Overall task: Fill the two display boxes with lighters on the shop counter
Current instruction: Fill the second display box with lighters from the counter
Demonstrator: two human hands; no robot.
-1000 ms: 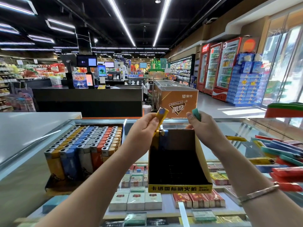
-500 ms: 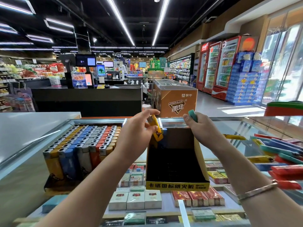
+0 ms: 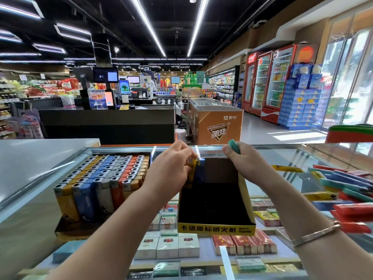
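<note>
Yellow box front (image 3: 216, 229): "卡塔国标明火机"

A supermarket: black ceiling (image 3: 101, 21) with long light strips (image 3: 147, 27), black checkout desk (image 3: 107, 123), orange freezer (image 3: 219, 126), red drink fridges (image 3: 270, 81), bright windows (image 3: 351, 77) on the right.

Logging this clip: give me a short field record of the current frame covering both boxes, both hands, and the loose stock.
left box: display box packed with rows of upright lighters
right box: display box mostly empty, a blue lighter at its back left
left hand: left hand pinches a yellow lighter, lowering it beside the blue one
right hand: right hand grips a teal lighter
loose stock: pile of lighters on the glass counter, right side
</note>
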